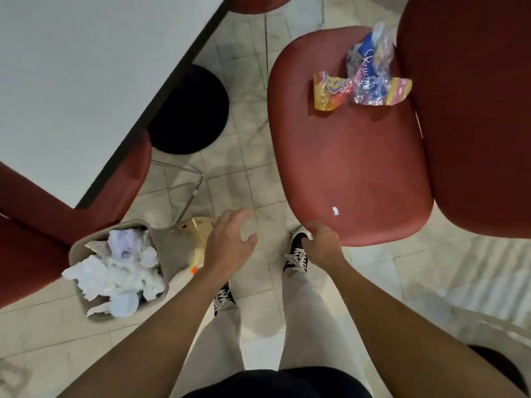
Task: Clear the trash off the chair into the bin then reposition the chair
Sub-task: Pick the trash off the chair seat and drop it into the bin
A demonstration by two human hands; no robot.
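R hand point(321, 242) curls on chair point(350, 173) seat edge w/ fingers hidden, L hand point(230, 242) loosely spread, empty; tugging now may slide wrappers point(365, 73) onto floor, missing bin point(169, 248).

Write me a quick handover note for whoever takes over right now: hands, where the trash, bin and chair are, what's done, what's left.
Left hand: open, holding nothing, over the floor between bin and chair.
Right hand: grips the front edge of the red chair.
Trash: crumpled blue wrapper and yellow wrapper lie at the back of the seat; a small white scrap lies near the front edge.
Bin: on the floor to the left, already heaped with white paper.
Done: nothing cleared from the seat yet.
Left: bin both wrappers and the scrap, then reposition the chair.
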